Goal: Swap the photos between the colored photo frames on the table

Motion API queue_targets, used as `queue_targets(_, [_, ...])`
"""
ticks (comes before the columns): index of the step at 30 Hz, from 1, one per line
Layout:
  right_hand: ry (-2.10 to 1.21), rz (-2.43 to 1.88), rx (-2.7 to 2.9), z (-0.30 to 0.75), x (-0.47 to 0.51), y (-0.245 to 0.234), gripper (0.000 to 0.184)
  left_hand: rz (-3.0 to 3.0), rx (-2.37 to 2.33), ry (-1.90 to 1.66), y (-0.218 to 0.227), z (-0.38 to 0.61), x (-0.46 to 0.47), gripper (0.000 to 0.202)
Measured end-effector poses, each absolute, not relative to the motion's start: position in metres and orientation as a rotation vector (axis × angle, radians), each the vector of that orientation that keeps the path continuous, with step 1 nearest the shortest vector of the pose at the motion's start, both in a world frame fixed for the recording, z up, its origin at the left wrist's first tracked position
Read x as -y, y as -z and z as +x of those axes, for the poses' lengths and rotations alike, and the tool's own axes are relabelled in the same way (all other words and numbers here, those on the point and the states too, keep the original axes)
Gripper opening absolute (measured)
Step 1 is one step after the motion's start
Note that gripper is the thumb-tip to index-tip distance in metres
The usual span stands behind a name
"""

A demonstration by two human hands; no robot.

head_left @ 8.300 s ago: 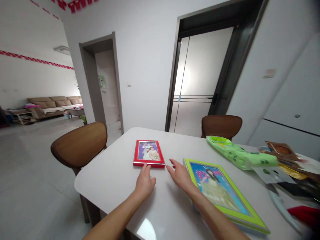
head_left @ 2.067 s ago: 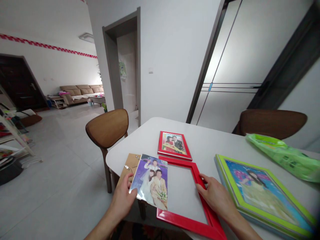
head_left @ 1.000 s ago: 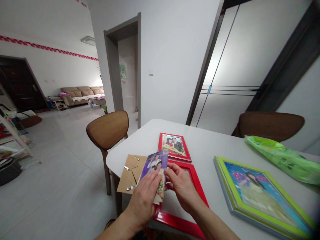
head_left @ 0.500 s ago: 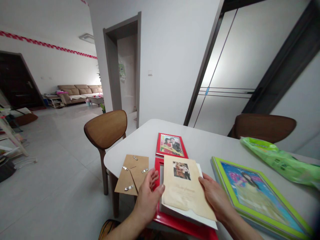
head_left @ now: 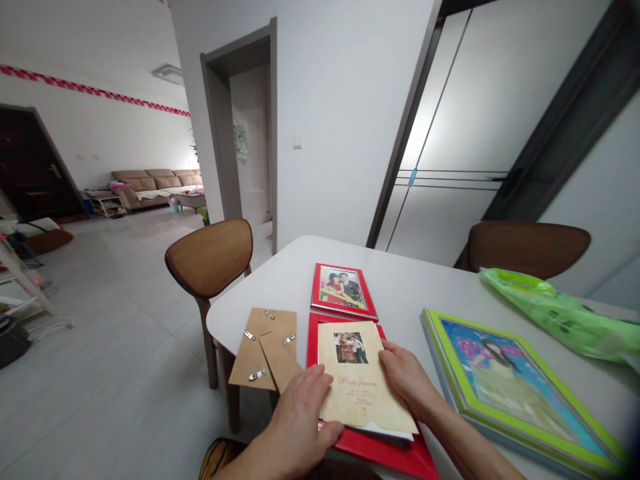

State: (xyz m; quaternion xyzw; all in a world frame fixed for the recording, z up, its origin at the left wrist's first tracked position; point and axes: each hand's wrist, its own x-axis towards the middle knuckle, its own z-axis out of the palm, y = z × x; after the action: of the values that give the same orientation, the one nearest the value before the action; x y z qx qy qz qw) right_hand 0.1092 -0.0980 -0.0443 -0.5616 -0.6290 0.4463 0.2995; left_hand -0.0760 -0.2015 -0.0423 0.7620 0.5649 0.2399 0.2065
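A large red photo frame (head_left: 380, 449) lies at the near edge of the white table (head_left: 415, 287). A cream printed sheet (head_left: 360, 380) with a small photo at its top rests in the frame. My left hand (head_left: 303, 417) lies with its fingers flat on the sheet's left edge. On the sheet's right edge sits my right hand (head_left: 405, 377), fingers curled down against it. A brown frame backing board (head_left: 265, 350) with metal clips lies just left of the frame.
A small red framed photo (head_left: 343, 290) lies behind the large frame. A green-framed picture (head_left: 510, 387) lies to the right, a green plastic bag (head_left: 560, 310) beyond it. Brown chairs stand at the left (head_left: 210, 257) and the far side (head_left: 525, 243).
The colour photo I held a second ago was turned face down, and now lies under the cream sheet in the red frame. Both hands have lowered onto the sheet's edges.
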Motion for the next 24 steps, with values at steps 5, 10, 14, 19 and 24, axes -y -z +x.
queue_targets(5, [-0.480, -1.775, 2.107, 0.113, 0.095, 0.041, 0.035, 2.234, -1.540, -0.607, 0.044, -0.075, 0.203, 0.053])
queue_targets(10, [0.058, -1.907, 2.220, 0.112, 0.104, 0.048, 0.035, 2.269, -1.484, -0.652, 0.044, -0.089, 0.209, 0.054])
queue_targets(14, [0.055, -1.887, 2.176, 0.113, 0.107, 0.054, 0.042, 2.269, -1.674, -0.667, 0.052, -0.133, 0.210, 0.057])
queue_targets(19, [-0.162, -1.546, 2.210, 0.086, 0.119, 0.043, 0.040, 2.223, -2.056, -0.657, 0.075, -0.185, 0.196, 0.051])
queue_targets(24, [-0.720, -1.137, 2.166, 0.031, 0.139, 0.019, 0.044, 2.391, -2.013, -0.895, 0.066, -0.187, 0.191, 0.037])
